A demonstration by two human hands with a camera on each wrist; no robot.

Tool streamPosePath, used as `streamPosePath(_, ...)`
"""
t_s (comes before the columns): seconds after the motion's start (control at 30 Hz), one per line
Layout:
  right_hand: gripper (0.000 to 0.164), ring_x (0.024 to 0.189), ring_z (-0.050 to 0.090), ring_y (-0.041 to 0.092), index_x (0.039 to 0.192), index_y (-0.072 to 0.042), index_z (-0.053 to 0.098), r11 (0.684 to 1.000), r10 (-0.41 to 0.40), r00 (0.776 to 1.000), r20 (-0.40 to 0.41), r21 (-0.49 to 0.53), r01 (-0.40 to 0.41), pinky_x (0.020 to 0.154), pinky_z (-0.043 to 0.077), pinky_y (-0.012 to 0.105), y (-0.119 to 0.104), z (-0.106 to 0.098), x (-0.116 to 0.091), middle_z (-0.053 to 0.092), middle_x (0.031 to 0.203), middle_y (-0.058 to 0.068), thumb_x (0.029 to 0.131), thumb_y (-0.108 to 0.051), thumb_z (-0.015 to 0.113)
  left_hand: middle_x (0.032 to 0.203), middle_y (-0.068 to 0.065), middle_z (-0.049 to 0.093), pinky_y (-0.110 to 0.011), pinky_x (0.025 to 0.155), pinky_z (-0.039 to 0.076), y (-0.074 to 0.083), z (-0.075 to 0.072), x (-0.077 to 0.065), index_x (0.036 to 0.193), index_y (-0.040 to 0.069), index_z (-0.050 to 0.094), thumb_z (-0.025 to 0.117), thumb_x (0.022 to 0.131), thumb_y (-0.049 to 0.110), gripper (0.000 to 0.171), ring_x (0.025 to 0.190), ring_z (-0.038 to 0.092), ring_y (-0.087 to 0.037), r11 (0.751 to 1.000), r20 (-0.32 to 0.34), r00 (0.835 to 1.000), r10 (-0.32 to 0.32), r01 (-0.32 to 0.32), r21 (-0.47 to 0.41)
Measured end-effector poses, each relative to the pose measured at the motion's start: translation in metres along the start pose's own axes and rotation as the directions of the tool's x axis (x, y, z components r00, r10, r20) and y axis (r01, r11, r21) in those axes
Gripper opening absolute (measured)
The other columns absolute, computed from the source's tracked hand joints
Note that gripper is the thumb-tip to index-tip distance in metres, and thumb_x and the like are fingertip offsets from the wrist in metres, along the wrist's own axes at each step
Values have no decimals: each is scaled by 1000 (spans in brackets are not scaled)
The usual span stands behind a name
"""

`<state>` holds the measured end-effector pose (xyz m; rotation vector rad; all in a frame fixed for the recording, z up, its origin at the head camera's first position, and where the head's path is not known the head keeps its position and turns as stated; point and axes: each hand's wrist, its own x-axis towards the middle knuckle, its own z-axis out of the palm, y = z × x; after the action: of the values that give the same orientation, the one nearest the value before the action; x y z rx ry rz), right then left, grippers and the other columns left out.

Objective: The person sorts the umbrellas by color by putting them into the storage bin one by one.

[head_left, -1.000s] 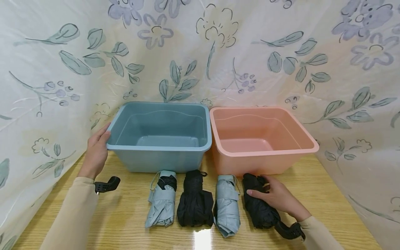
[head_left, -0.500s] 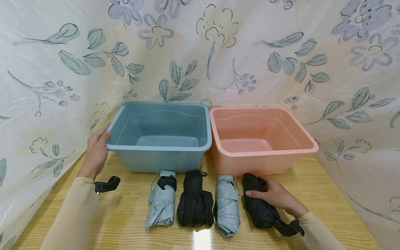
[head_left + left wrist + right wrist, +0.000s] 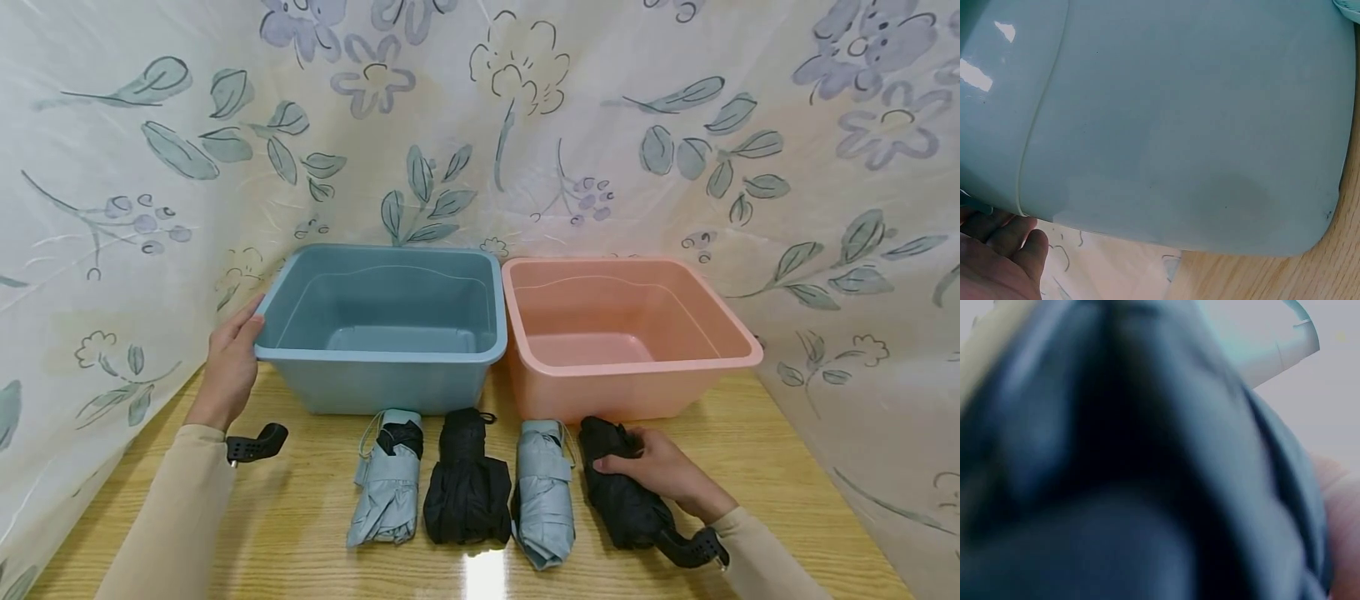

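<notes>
My left hand (image 3: 230,358) grips the left rim of a blue plastic bin (image 3: 382,379), and its fingers (image 3: 1030,253) show under the edge in the left wrist view. At the front right my right hand (image 3: 671,471) holds a folded black umbrella (image 3: 622,508), thumb on the near side and fingers across the far side. That umbrella lies on the table, its top end close to the pink bin (image 3: 600,392). In the right wrist view the dark cloth is blurred and fills most of the picture.
Left of the held umbrella lie a grey-blue folded umbrella (image 3: 545,500), another black one (image 3: 467,492) and a second grey-blue one (image 3: 386,492) on the wooden table (image 3: 292,517). Both bins stand side by side against a flowered sheet (image 3: 525,125), with nothing inside.
The fingers of my right hand have settled closer on the black umbrella, covering the gap seen earlier. My left hand, the bins and the other umbrellas have stayed put.
</notes>
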<state>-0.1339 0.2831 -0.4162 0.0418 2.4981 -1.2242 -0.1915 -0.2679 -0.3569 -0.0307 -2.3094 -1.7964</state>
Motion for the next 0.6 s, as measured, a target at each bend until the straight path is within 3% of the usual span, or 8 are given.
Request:
streamPosePath(0.1,80,104,62,27,140,15,45,1000,4,1000,6,25,-4,79,54,36,1,0,0,60,126,23,86,-32,81,167,-18,14,-55,121,16,0,0,0,163,7,14,24,113,32,57,151,17,-39,1000,-5,1000,-3,3,6)
streamPosePath(0.37,81,106,60,31,145,13,39,995,-14,999,29,103,11,80,56,39,2,-7,-8,55,132,26,86,-24,80,168,-17,14,-55,121,15,1,1,0,163,7,13,23,113,31,56,151,16,-39,1000,2,1000,-5,5,13)
streamPosePath(0.5,91,125,49,46,151,12,29,996,-35,999,3,84,35,95,52,50,0,-13,-14,42,146,33,87,-27,81,167,-17,14,-55,122,15,1,1,0,163,6,14,24,113,32,57,151,16,-39,1000,-1,1000,-1,1,11)
streamPosePath(0.6,100,133,40,50,155,11,20,997,-51,998,-20,62,52,98,48,56,-3,-17,-20,34,152,35,87,-30,81,167,-17,15,-55,121,15,1,0,0,163,6,14,24,113,32,57,151,17,-39,1000,-2,1000,3,-3,12)
